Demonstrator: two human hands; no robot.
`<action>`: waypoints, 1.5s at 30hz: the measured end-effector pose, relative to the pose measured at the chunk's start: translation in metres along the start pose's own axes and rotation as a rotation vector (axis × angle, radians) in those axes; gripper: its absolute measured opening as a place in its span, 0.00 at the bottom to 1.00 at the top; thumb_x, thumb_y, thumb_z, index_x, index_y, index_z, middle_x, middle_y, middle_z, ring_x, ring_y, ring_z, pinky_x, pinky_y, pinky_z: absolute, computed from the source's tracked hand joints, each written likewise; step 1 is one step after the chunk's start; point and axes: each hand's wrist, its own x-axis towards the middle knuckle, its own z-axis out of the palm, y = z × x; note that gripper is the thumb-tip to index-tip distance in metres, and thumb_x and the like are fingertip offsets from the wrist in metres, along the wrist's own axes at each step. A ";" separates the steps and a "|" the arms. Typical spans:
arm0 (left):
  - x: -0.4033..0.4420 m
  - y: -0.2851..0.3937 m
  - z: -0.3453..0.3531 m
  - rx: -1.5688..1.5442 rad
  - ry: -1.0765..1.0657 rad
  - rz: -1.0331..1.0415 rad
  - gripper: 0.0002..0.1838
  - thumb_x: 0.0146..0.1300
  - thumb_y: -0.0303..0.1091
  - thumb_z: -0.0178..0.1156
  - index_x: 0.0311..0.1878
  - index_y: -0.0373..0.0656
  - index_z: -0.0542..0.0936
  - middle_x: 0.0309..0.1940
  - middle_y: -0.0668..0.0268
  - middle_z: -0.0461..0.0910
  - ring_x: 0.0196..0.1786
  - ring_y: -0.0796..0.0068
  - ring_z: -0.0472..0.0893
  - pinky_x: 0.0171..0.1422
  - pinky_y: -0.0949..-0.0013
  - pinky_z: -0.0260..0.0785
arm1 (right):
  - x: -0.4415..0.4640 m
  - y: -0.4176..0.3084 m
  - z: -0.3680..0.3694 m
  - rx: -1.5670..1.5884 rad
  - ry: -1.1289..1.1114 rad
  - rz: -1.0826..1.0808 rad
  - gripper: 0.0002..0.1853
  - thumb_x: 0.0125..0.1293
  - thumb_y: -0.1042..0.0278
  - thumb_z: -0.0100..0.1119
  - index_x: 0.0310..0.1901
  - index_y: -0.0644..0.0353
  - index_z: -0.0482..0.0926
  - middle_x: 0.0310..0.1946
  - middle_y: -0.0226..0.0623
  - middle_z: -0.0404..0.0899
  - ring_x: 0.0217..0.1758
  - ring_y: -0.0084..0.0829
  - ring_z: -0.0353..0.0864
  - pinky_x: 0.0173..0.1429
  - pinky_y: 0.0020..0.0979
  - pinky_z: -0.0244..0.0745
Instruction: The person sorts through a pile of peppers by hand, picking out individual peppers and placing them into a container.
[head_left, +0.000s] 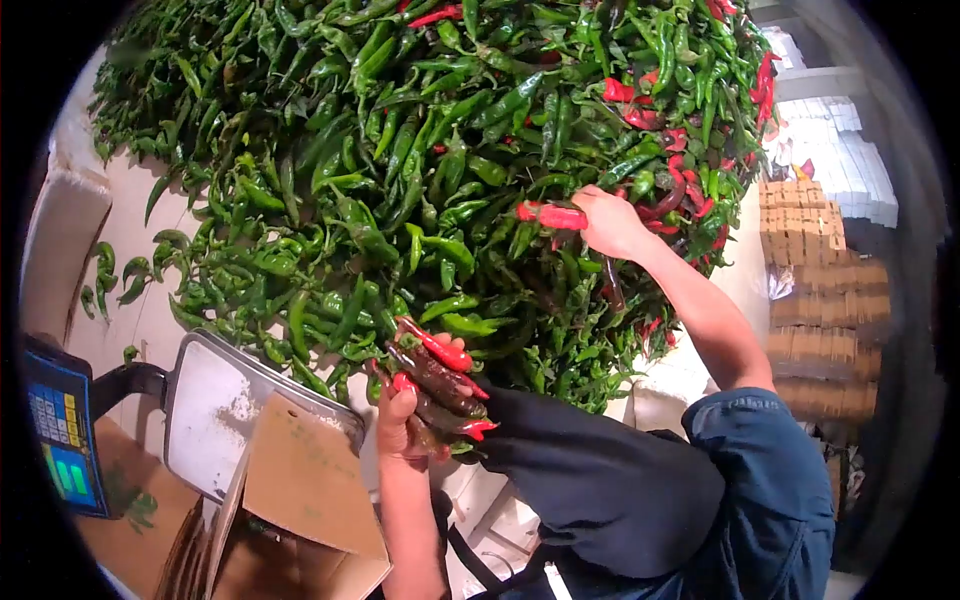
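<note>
Looks like mid-gathering to me: right hand (612, 226) has its fingers pinching a red pepper (552, 215) over the mostly green pile (400, 165), left hand (397, 428) is curled round a bunch of reddish and dark peppers (440, 378), so adding more calls for a snug left grip.

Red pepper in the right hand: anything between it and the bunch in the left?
Nothing visible blocks the way. Between the red pepper in the right hand and the pepper bunch in the left hand, only loose green peppers show, seemingly below the path.
</note>
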 end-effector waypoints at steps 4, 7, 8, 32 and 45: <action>0.006 -0.002 0.001 -0.012 0.047 0.039 0.45 0.55 0.41 0.72 0.72 0.32 0.62 0.66 0.46 0.71 0.57 0.55 0.82 0.61 0.53 0.80 | -0.029 -0.006 -0.040 0.042 0.045 0.165 0.11 0.58 0.74 0.58 0.44 0.63 0.76 0.41 0.51 0.80 0.47 0.55 0.82 0.53 0.50 0.78; 0.014 -0.004 0.005 -0.070 0.064 0.062 0.42 0.58 0.40 0.70 0.72 0.34 0.63 0.65 0.48 0.73 0.55 0.55 0.83 0.60 0.52 0.81 | -0.053 0.004 -0.076 0.307 0.029 0.335 0.13 0.59 0.74 0.63 0.46 0.66 0.77 0.29 0.45 0.81 0.33 0.44 0.83 0.41 0.44 0.78; 0.018 -0.007 0.004 -0.064 0.067 0.069 0.41 0.58 0.40 0.69 0.72 0.34 0.63 0.64 0.49 0.73 0.54 0.55 0.84 0.59 0.52 0.81 | -0.059 0.004 -0.088 0.482 0.042 0.398 0.14 0.58 0.75 0.64 0.46 0.65 0.77 0.27 0.41 0.80 0.28 0.36 0.82 0.36 0.40 0.77; 0.023 0.044 0.154 0.752 0.472 0.564 0.45 0.63 0.32 0.70 0.78 0.38 0.54 0.60 0.60 0.76 0.58 0.71 0.78 0.66 0.66 0.70 | -0.005 -0.223 -0.137 1.104 -0.346 -0.216 0.15 0.67 0.75 0.60 0.55 0.62 0.80 0.46 0.34 0.86 0.49 0.22 0.81 0.56 0.30 0.77; -0.037 0.231 0.264 0.354 0.135 1.122 0.28 0.70 0.59 0.53 0.61 0.46 0.74 0.49 0.64 0.80 0.49 0.64 0.81 0.52 0.59 0.78 | 0.123 -0.445 -0.366 0.327 -0.222 -0.867 0.09 0.45 0.69 0.66 0.27 0.65 0.85 0.25 0.42 0.84 0.27 0.31 0.80 0.33 0.36 0.75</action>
